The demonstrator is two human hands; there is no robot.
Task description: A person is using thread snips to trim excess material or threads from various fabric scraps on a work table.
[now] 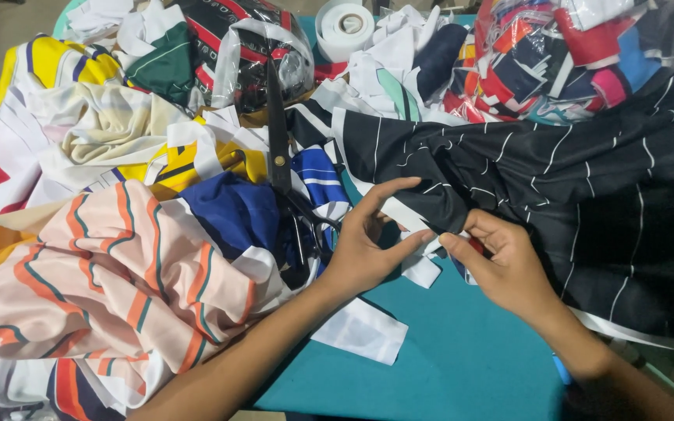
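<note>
Both hands are pinching the black pinstriped fabric (587, 187) at its edge over the teal table (462, 359) — left hand (364, 249), right hand (505, 265) — and the scissors (282, 156) lying just beside the left wrist are risking a snag.

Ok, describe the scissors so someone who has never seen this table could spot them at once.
Start at the teal table, heaped with fabric scraps. Just past the left hand, the scissors lie on the heap, blades pointing away toward a plastic-wrapped bundle. They are the only long, dark metal thing there, with a brass pivot screw and black handles by the blue cloth.
</note>
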